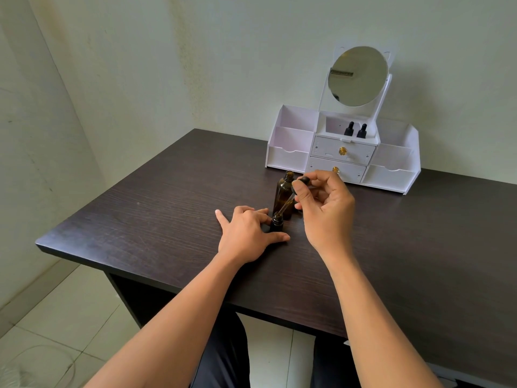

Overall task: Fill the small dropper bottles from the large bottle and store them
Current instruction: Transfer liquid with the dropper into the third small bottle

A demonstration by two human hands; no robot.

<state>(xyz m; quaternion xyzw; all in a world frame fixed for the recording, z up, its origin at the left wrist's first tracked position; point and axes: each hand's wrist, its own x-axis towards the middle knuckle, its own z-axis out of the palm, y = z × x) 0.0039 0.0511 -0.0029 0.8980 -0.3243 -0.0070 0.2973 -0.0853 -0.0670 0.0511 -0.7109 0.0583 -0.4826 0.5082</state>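
Left hand (247,233) grips a small amber glass bottle (277,222) on the dark wood-grain table (167,219). Right hand (324,211) pinches a black-bulbed glass dropper (286,204) beside a tall amber bottle (283,190). Pale plaster walls (223,51) behind.

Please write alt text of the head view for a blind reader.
The right hand pinches a dropper, its glass tip at the mouth of a small bottle held by the left hand, beside the open large bottle.
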